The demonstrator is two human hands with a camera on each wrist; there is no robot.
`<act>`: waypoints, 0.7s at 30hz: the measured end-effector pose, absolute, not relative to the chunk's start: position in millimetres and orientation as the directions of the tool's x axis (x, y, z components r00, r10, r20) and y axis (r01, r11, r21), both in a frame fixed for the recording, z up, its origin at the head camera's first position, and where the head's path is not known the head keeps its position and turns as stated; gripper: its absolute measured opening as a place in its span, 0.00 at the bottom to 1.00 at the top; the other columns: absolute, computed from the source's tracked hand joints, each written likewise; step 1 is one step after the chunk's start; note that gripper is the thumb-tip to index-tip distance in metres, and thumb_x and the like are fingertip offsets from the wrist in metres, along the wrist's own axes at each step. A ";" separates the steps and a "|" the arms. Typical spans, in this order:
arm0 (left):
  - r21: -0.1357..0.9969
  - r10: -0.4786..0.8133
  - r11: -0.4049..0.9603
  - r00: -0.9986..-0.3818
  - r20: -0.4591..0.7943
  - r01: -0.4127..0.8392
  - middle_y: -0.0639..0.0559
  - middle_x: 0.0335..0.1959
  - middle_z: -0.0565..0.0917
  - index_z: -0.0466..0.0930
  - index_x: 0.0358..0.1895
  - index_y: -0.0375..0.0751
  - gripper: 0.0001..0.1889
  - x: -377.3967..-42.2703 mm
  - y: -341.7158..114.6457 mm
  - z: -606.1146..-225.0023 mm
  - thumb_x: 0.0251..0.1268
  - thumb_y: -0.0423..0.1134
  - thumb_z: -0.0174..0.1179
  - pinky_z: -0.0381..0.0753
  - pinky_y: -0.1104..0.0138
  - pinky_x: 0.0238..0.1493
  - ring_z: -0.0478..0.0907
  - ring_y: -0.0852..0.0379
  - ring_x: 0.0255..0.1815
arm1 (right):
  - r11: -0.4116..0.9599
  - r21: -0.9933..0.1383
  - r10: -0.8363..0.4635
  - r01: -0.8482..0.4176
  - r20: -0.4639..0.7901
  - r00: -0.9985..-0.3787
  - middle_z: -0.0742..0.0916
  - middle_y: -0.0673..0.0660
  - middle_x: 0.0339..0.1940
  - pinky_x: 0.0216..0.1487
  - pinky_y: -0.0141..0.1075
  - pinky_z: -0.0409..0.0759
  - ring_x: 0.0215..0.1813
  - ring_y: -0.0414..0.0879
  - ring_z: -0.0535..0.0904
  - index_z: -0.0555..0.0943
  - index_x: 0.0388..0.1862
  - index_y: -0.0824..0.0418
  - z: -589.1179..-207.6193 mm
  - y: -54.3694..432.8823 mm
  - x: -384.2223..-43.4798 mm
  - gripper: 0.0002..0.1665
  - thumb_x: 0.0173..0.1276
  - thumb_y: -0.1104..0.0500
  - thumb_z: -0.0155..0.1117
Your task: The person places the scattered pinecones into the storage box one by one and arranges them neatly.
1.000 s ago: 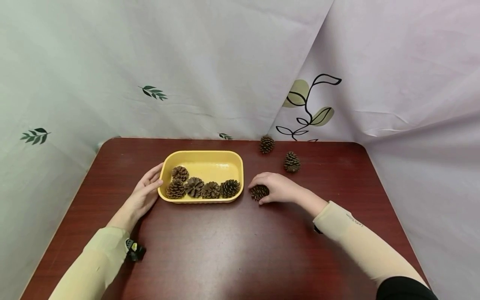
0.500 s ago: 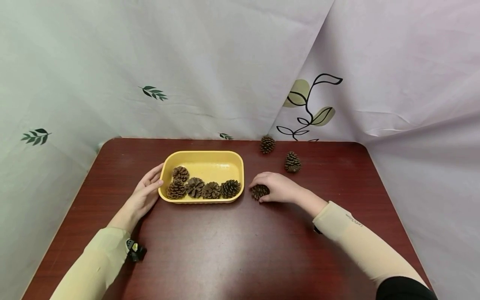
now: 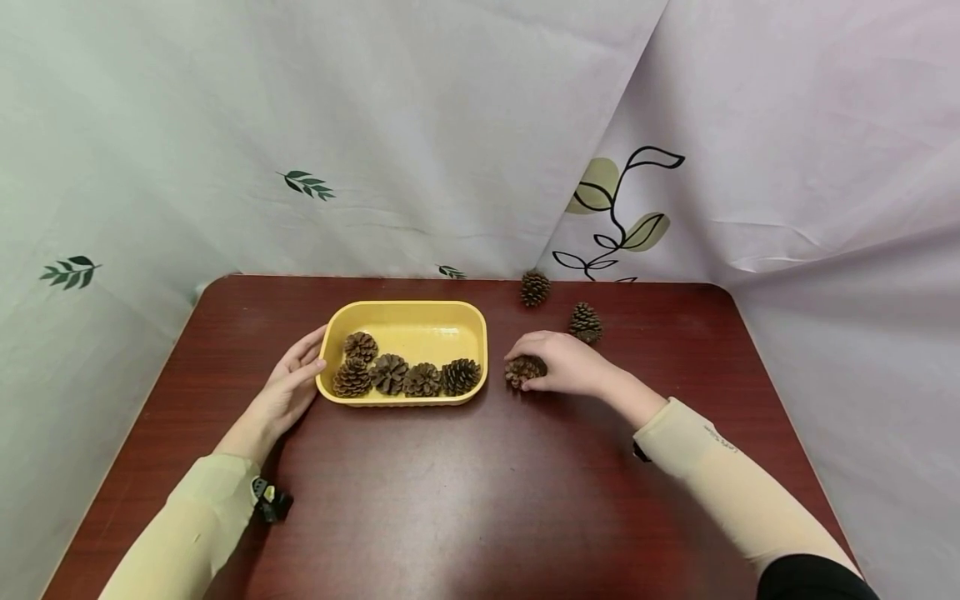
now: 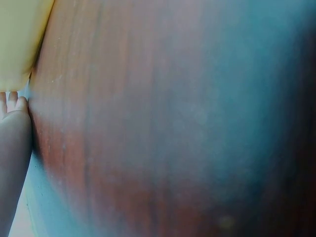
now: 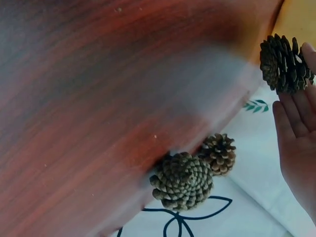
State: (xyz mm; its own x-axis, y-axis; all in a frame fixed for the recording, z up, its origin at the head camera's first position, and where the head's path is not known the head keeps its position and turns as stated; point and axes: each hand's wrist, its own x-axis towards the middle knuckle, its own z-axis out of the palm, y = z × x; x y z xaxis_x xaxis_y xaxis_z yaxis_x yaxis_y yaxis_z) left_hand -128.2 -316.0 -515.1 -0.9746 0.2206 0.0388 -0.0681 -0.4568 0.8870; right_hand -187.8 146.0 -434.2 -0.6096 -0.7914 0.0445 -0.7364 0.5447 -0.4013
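A yellow plastic tray stands on the table, with several brown pine cones along its near and left sides. My left hand holds the tray's left end, thumb at the rim and fingers against the outer wall. To the right of the tray, my right hand grips another pine cone between thumb and fingers. The right wrist view shows this held pine cone raised off the table, with its scales spread.
Two loose pine cones, one at the back edge and one nearer, sit beyond my right hand. A pale patterned cloth hangs behind the dark red table.
My right hand has lifted the pine cone off the table and shifted slightly right and away from me. My left hand and the tray have stayed in place.
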 end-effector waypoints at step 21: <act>0.904 0.210 -0.424 -0.977 0.033 -0.061 0.62 0.70 0.81 0.73 0.74 0.52 0.28 -128.7 -315.9 -515.8 0.82 0.21 0.44 0.80 0.74 0.65 0.79 0.67 0.68 | 0.580 -0.421 -0.716 -0.697 0.145 -0.683 0.91 0.56 0.57 0.64 0.48 0.84 0.61 0.51 0.87 0.88 0.60 0.57 -402.0 137.8 -201.4 0.27 0.64 0.52 0.82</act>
State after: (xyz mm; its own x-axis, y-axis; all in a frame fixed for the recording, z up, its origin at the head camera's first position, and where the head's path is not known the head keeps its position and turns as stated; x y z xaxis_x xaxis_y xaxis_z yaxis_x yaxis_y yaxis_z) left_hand -128.7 -315.9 -515.8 -0.9771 0.2102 0.0327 -0.0610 -0.4240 0.9036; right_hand -201.4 137.8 -402.0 -0.6829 -0.7159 0.1450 -0.6973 0.5798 -0.4214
